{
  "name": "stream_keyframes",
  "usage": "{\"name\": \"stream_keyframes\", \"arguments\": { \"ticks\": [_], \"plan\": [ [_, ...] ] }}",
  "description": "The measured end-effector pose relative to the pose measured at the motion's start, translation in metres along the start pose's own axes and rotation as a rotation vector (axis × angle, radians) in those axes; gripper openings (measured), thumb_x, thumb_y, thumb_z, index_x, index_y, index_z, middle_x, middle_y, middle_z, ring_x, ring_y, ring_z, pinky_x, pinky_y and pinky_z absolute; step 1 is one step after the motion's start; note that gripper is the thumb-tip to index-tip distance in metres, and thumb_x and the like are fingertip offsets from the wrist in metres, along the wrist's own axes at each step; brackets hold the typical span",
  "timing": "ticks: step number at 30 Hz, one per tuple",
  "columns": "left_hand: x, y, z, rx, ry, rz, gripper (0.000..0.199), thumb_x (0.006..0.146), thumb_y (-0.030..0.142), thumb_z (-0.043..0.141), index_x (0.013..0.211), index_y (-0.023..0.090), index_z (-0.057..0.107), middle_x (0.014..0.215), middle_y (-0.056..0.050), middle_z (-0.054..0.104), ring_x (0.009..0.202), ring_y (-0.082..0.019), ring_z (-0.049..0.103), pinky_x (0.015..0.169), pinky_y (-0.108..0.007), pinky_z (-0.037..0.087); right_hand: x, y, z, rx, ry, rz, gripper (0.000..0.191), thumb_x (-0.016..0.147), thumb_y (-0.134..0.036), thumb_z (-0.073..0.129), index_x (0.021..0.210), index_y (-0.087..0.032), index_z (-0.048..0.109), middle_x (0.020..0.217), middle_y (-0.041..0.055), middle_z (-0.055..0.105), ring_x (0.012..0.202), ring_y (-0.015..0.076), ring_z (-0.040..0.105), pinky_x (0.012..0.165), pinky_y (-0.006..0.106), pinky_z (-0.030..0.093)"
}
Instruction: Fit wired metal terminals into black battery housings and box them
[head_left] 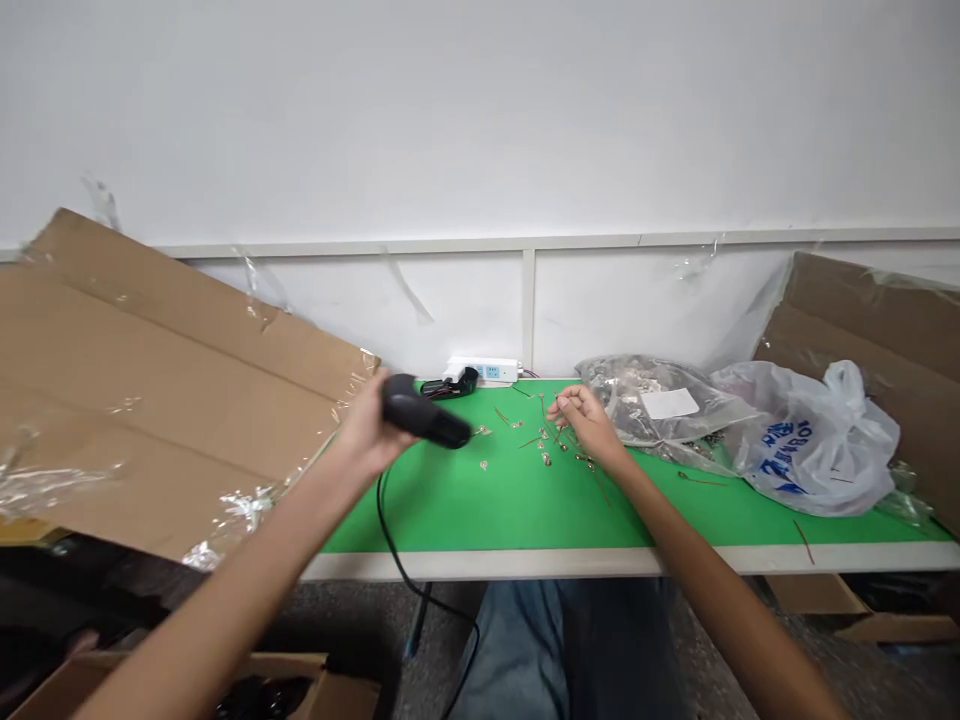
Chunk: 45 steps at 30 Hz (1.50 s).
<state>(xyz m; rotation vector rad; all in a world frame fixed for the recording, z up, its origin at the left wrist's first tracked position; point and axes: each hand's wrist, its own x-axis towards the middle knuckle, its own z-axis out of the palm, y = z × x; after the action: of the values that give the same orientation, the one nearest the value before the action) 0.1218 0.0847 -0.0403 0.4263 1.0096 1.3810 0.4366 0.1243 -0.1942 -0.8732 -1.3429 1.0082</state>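
Note:
My left hand grips a black corded device, slightly blurred, above the left part of the green tabletop. Its black cable hangs over the table's front edge. My right hand is at the middle of the table with fingers pinched together; whatever they hold is too small to name. Small metal pieces and thin brownish wires lie scattered beside and under that hand. One wire with a looped end lies farther right.
A white power strip stands against the wall. A clear bag of small parts and a knotted white bag lie at the right. Cardboard sheets flank both sides. An open box is on the floor.

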Motion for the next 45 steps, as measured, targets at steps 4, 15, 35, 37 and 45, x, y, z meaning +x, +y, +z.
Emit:
{"name": "stream_keyframes", "arguments": {
  "ticks": [4,15,35,37,45],
  "plan": [
    [0.068,-0.068,0.073,0.021,-0.091,-0.168,0.031,0.105,0.047,0.047,0.106,0.019,0.061,0.078,-0.007,0.065,0.068,-0.022,0.066,0.064,-0.036,0.06,0.001,-0.011,0.011,0.435,0.04,0.135,0.046,0.085,-0.057,0.081,0.101,-0.025,0.052,0.138,0.0068,0.066,0.125,0.0212,0.067,0.096,0.036,0.059],
    [0.113,-0.145,0.08,0.107,-0.312,0.041,0.039,0.095,0.05,0.072,0.113,0.019,0.057,0.084,-0.002,0.065,0.07,-0.016,0.064,0.068,-0.026,0.056,-0.005,-0.014,0.011,0.441,-0.136,0.421,0.039,0.082,-0.045,0.088,0.099,-0.02,0.064,0.096,0.0024,0.071,0.089,0.0127,0.071,0.086,0.027,0.061],
    [0.104,-0.152,0.058,0.521,-0.681,-0.028,0.046,0.088,0.033,0.083,0.126,0.024,0.058,0.111,-0.012,0.076,0.089,-0.024,0.079,0.073,-0.031,0.059,0.001,-0.005,-0.004,-0.262,0.177,-0.019,0.031,0.094,-0.051,0.067,0.102,-0.021,0.064,0.109,0.0055,0.071,0.078,0.0159,0.062,0.07,0.028,0.05],
    [0.105,-0.159,0.057,0.476,-0.679,-0.024,0.047,0.088,0.034,0.082,0.126,0.024,0.055,0.112,-0.012,0.076,0.09,-0.025,0.08,0.078,-0.033,0.06,0.002,-0.005,-0.006,-0.273,0.157,-0.039,0.029,0.094,-0.049,0.068,0.101,-0.021,0.065,0.119,0.0073,0.071,0.084,0.0167,0.065,0.077,0.03,0.052],
    [0.108,-0.179,0.055,0.402,-0.743,0.039,0.066,0.082,0.037,0.088,0.134,0.028,0.048,0.122,-0.009,0.076,0.096,-0.021,0.079,0.081,-0.029,0.059,0.003,-0.001,-0.014,-0.415,0.135,-0.088,0.028,0.096,-0.048,0.066,0.103,-0.021,0.069,0.124,0.01,0.07,0.117,0.0251,0.066,0.102,0.04,0.053]
  ]
}}
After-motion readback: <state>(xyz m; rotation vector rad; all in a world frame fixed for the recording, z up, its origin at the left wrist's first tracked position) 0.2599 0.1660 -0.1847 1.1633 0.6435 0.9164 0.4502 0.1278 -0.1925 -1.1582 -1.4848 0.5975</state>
